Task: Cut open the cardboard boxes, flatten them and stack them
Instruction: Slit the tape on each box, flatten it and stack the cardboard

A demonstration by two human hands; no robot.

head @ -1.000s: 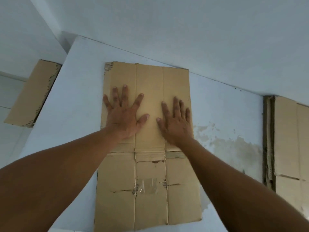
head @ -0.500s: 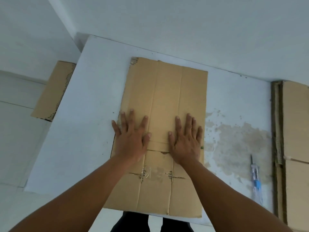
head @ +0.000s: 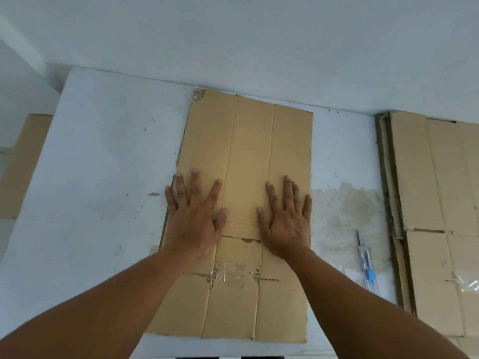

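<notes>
A flattened brown cardboard box (head: 248, 141) lies lengthwise on the white table (head: 103, 177), with torn clear tape near its lower half. My left hand (head: 193, 216) lies flat, fingers spread, on the box's left edge at mid-length. My right hand (head: 287, 216) lies flat on the box's right side at the same height. Both palms press down on the cardboard. A stack of flattened boxes (head: 438, 203) sits at the table's right end.
A blue-and-clear utility knife (head: 366, 265) lies on the table between the box and the stack. Another cardboard piece (head: 23, 164) lies lower down, left of the table. A white wall runs behind the table. The paint is worn off right of the box.
Both hands slid down the box toward me, from its upper half to its middle. The view shifted, bringing the knife and more of the right stack into sight.
</notes>
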